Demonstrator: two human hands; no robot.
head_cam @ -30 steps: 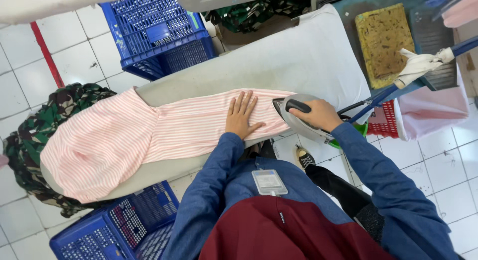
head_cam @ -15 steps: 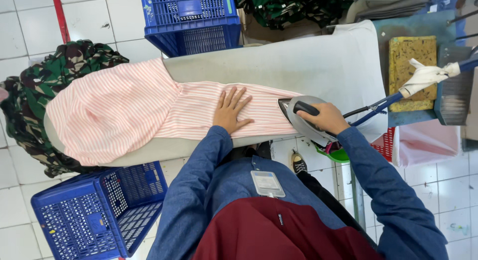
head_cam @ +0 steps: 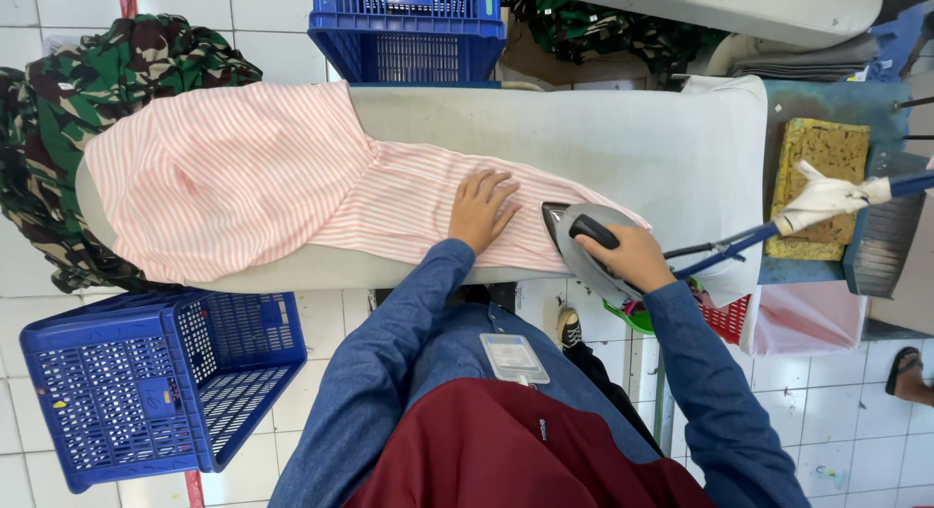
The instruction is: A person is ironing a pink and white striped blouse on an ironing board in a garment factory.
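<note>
Long blue sleeves on both arms, cuffs ending at the wrists, cloth lightly creased. Dark red garment across the lower chest, small pale tag at its upper edge. Rectangular white badge [head_cam: 514, 358] in a clear holder hangs at the chest. Both hands bare.

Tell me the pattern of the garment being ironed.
The garment has thin pink and white stripes, clearest in the head view.
</note>
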